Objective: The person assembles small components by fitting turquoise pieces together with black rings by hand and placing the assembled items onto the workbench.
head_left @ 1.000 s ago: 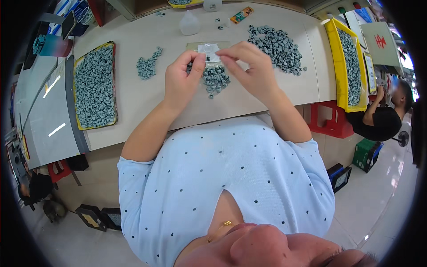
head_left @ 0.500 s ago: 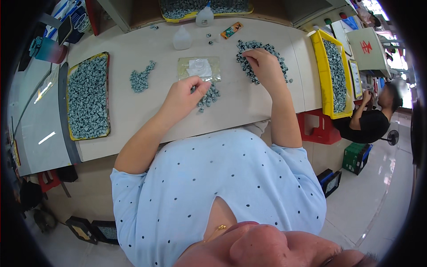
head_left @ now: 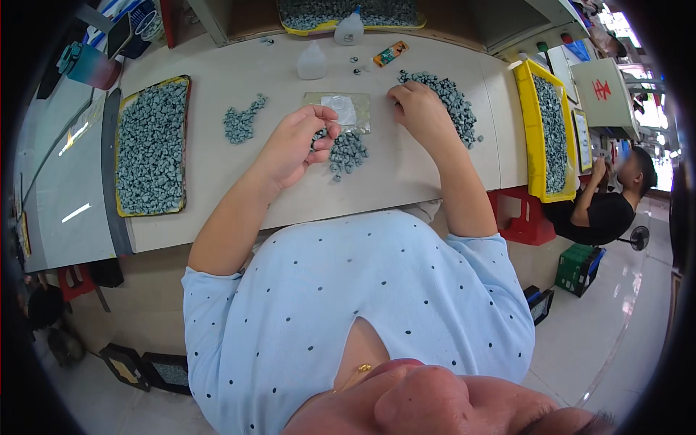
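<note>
My left hand (head_left: pixel 299 145) is half curled just left of a loose heap of small grey-green lumpy pieces (head_left: pixel 349 151). A few such pieces show between its thumb and fingers. My right hand (head_left: pixel 420 110) reaches over the table at the left edge of a larger spread of darker, shiny pieces (head_left: pixel 455 105). Its fingers bend down and pinch together; whatever is at their tips is hidden. Between the hands lies a flat yellowish clear pad (head_left: pixel 360 118) with a white sheet (head_left: pixel 339 109) bearing a round mark on it.
Left stands a tray of grey-green pieces (head_left: pixel 151 148), with a small cluster (head_left: pixel 243 119) beside it. Two white squeeze bottles (head_left: pixel 312 62) and an orange-green packet (head_left: pixel 391 54) sit beyond the pad. At right are a yellow tray (head_left: pixel 531 130) and a seated person (head_left: pixel 602 206).
My left hand has lifted off the heap and turned, its fingers opening somewhat around pieces. My right hand has moved left and nearer, from the middle of the dark pieces to their edge.
</note>
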